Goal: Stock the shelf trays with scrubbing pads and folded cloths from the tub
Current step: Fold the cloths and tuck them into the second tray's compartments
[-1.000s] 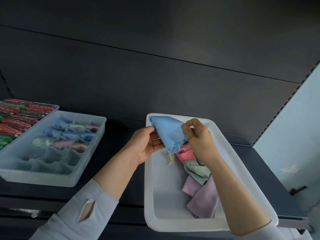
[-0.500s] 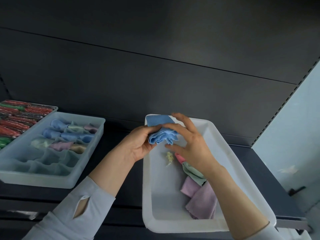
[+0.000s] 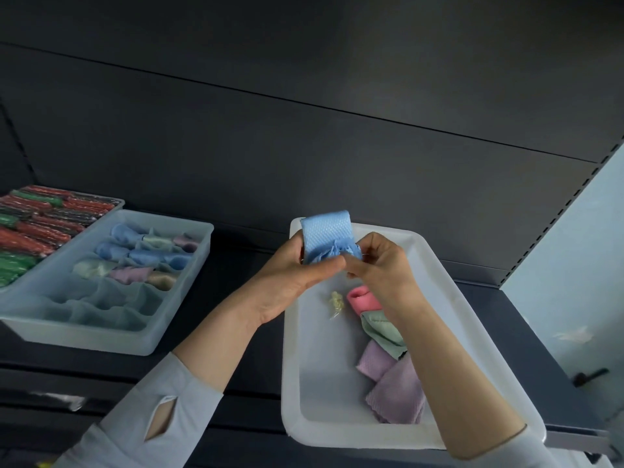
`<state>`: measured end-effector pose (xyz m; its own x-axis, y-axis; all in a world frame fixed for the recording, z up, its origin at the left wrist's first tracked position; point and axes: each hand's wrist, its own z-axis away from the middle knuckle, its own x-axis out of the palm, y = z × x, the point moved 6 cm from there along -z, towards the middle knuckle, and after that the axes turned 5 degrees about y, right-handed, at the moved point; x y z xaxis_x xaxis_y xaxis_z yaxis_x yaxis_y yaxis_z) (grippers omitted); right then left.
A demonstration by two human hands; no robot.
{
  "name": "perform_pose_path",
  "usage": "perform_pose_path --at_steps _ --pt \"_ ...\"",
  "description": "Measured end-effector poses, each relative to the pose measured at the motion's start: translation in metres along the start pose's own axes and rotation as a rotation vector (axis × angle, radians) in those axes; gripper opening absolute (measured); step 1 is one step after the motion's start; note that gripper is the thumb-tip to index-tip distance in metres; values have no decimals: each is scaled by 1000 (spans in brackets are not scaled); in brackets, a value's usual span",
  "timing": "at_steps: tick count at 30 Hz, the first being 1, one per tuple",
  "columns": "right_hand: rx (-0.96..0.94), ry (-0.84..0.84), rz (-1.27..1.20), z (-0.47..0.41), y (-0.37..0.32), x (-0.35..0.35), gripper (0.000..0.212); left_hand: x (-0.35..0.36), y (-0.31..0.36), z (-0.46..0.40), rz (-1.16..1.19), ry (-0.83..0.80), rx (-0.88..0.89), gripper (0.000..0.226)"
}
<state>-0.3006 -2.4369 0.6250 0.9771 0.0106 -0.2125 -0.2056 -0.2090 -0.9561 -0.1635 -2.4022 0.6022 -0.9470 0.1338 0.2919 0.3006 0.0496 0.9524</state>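
Note:
Both hands hold a blue cloth (image 3: 326, 235) above the far end of the white tub (image 3: 297, 410). My left hand (image 3: 297, 275) grips its bunched lower part from the left, and my right hand (image 3: 378, 261) pinches it from the right. Inside the tub lie a pink cloth (image 3: 363, 298), a green cloth (image 3: 380, 332) and purple cloths (image 3: 393, 390). A divided translucent tray (image 3: 182, 305) on the left holds several rolled cloths in its far cells. Behind it, another tray (image 3: 116, 201) is packed with red and green scrubbing pads (image 3: 30, 228).
Everything stands on a dark shelf (image 3: 246, 380) with a dark back panel (image 3: 304, 146). A small yellowish scrap (image 3: 336, 302) lies on the tub floor. A pale wall (image 3: 574, 282) closes off the right side, past the shelf's perforated upright.
The blue cloth went from hanging flat between my hands to bunched into a compact roll. My right hand opened over it, then closed back on its right side.

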Motion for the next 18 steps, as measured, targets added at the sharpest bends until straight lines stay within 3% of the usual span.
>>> perform_pose_path --at_steps 2,4,7,9,13,16,18 --pt "52 -24 -51 3 2 3 23 -10 -1 0 -217 148 79 49" --pt "152 -111 -138 5 8 8 33 -21 0 3 -234 272 129 41" --pt "232 -353 -263 9 9 25 29 -32 2 11 -144 278 136 31" --pt "249 -419 -295 11 7 36 27 -41 4 19 -134 273 142 26" --pt "236 -418 -257 13 1 60 49 -66 8 29 -49 251 98 28" --pt "106 -354 -129 13 -11 83 51 -93 14 34 137 210 12 25" --pt "23 -308 -27 13 -19 104 49 -116 18 38 140 240 13 13"
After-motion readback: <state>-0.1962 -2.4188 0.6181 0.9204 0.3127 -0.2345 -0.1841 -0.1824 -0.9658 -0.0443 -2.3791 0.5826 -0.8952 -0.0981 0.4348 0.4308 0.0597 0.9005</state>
